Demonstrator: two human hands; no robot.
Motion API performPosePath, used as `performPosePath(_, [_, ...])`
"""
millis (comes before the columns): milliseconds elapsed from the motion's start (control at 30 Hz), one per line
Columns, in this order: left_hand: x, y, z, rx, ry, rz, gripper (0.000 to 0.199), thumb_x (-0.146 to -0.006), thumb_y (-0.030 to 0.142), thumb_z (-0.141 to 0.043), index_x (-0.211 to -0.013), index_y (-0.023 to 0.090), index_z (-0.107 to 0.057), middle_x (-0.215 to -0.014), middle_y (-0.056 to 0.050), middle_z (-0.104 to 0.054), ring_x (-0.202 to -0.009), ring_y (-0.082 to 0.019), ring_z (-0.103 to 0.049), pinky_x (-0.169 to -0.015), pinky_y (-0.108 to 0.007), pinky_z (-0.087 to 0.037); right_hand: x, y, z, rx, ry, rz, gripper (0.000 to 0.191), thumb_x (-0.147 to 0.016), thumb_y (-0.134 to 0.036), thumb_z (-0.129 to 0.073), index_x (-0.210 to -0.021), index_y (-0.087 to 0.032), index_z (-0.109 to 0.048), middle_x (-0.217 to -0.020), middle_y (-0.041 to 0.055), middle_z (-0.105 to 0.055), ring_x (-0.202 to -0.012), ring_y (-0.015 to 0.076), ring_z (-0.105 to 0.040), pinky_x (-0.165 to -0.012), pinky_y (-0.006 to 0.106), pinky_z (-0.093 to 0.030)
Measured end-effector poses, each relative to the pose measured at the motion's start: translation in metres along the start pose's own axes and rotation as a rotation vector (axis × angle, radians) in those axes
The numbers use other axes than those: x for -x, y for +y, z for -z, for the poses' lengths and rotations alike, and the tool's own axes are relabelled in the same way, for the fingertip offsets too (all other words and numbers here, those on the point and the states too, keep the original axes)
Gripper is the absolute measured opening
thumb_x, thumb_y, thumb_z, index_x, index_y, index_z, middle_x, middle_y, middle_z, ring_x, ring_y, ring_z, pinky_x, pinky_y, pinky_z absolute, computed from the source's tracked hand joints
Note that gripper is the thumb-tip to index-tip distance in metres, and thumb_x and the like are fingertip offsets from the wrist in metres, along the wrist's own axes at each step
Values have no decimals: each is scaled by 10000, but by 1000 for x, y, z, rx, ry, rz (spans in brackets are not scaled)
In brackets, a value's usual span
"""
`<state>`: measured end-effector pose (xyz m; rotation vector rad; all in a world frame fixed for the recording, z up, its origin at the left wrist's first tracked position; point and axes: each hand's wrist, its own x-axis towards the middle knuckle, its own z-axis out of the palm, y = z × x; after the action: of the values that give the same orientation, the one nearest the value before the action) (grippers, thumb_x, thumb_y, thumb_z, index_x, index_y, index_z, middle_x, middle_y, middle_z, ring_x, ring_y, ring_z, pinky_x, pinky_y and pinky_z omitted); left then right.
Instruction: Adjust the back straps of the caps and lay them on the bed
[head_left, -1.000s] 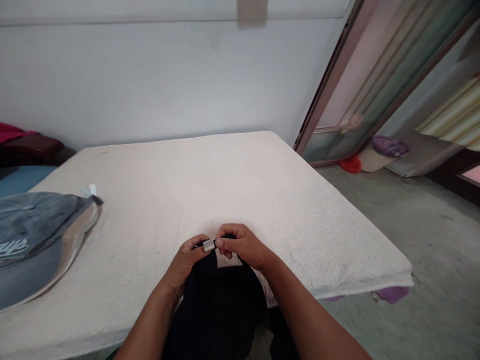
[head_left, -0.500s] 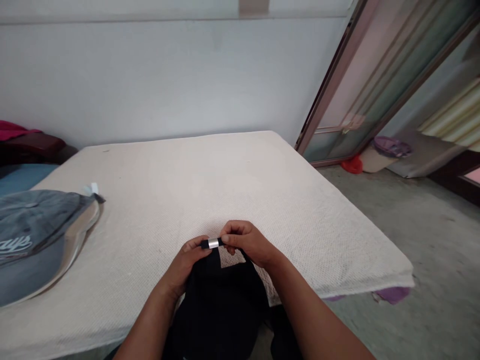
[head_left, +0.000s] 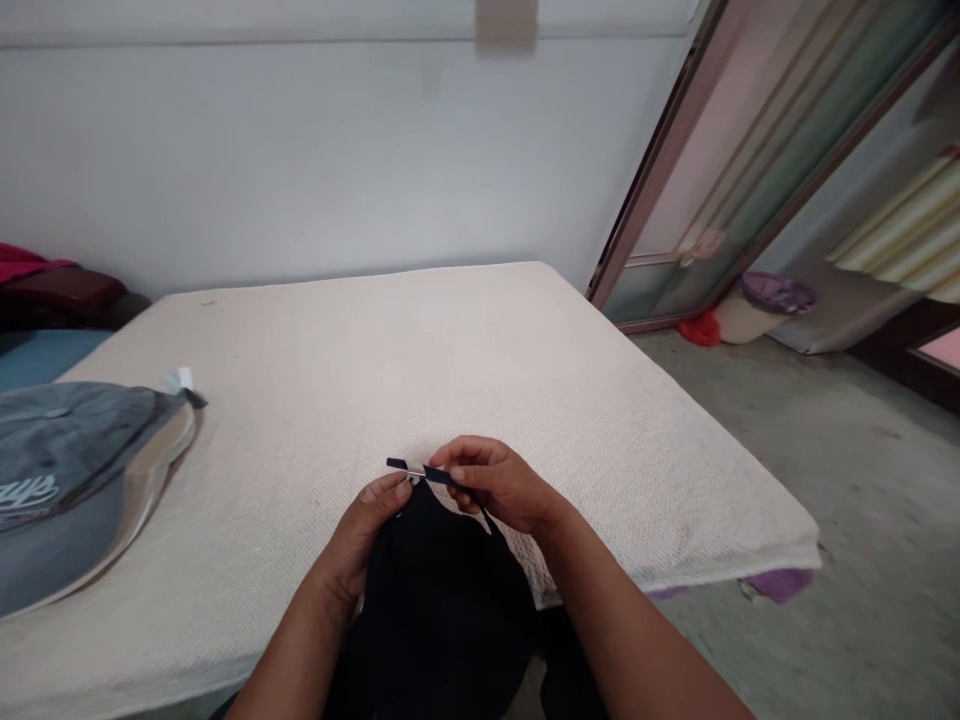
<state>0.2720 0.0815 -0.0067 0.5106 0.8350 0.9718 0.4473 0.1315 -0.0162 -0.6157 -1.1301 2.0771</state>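
A black cap [head_left: 450, 600] hangs off the front edge of the bed, close to my body. Its back strap [head_left: 439, 475] passes through a small metal buckle [head_left: 414, 473], and the free end sticks out to the left. My left hand [head_left: 367, 525] is closed, with thumb and fingers pinching the cap's edge right beside the buckle. Between thumb and fingers, my right hand [head_left: 506, 488] grips the strap to the right of the buckle. The right hand's lower fingers are curled and partly hidden.
Stacked grey-blue caps [head_left: 67, 450] with white lettering lie at the left on the pale bed cover [head_left: 360, 360]. A pale wall [head_left: 337, 150] stands behind. Right of the bed are a sliding door [head_left: 675, 220] and a bin with a purple liner [head_left: 776, 292].
The strap and buckle have turned and tilted, and the strap's free end now sticks out above my left hand. The opening beneath the strap looks narrower. Both hands keep hold.
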Motion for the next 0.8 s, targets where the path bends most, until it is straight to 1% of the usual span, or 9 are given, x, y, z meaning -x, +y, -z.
performPosePath(100, [0,-2,-2,-68,31,4,331,-632,307,-722,-918,141,-699,-751,-85,-709,-710,-233,-648,-684,-336,-475,-1,1,-3,-73,10,6,169,-750,-178,-621,-915,-162,-591,-575,-33,-524,-480,58,-459,-411,161,-308])
performPosePath(200, [0,-3,1,-192,52,17,305,-621,288,-733,-884,136,-704,-674,-65,-692,-679,-223,-638,-685,-331,-465,-1,2,-3,-81,-24,1,166,-753,-180,-621,-909,-164,-567,-550,-48,-515,-431,48,-437,-372,151,-293])
performPosePath(367, [1,0,6,-295,73,17,252,-637,257,-729,-866,159,-697,-714,-43,-693,-674,-179,-620,-698,-297,-443,-2,3,-4,-32,-62,2,159,-757,-193,-619,-899,-157,-559,-551,-54,-524,-387,35,-422,-340,144,-288])
performPosePath(433, [1,1,6,-262,84,27,222,-620,234,-739,-824,158,-697,-705,-33,-690,-644,-151,-608,-682,-268,-440,-2,2,-4,-22,-71,7,157,-747,-193,-625,-884,-152,-560,-542,-60,-514,-377,30,-403,-334,143,-275])
performPosePath(500, [2,3,4,-159,82,39,160,-610,246,-738,-724,144,-691,-615,-16,-658,-546,-117,-569,-593,-232,-434,-2,1,-4,-16,-59,14,154,-743,-193,-626,-873,-152,-554,-538,-68,-496,-369,23,-378,-329,143,-248])
performPosePath(567, [3,5,3,-50,60,43,146,-612,266,-730,-629,135,-667,-505,8,-593,-435,-85,-493,-479,-203,-392,-1,-1,-4,-6,-34,19,154,-744,-195,-626,-870,-155,-547,-529,-79,-468,-371,20,-362,-333,144,-231])
performPosePath(633, [4,6,1,-20,60,42,145,-613,258,-730,-608,132,-657,-465,21,-561,-396,-71,-456,-425,-185,-350,-1,-2,-4,7,-20,29,159,-745,-204,-632,-868,-155,-545,-533,-80,-460,-382,20,-361,-341,146,-234])
performPosePath(700, [4,6,-1,-63,101,32,121,-611,228,-735,-649,133,-671,-511,10,-601,-439,-81,-501,-460,-184,-376,-1,-2,-5,17,-32,40,166,-739,-213,-643,-862,-155,-547,-551,-70,-483,-394,22,-370,-346,149,-241])
performPosePath(800, [4,4,-5,-139,140,17,109,-614,213,-732,-675,137,-684,-591,-13,-654,-528,-117,-564,-565,-220,-432,-1,-1,-6,23,-64,48,170,-736,-224,-649,-857,-155,-552,-565,-62,-508,-398,22,-371,-345,150,-239])
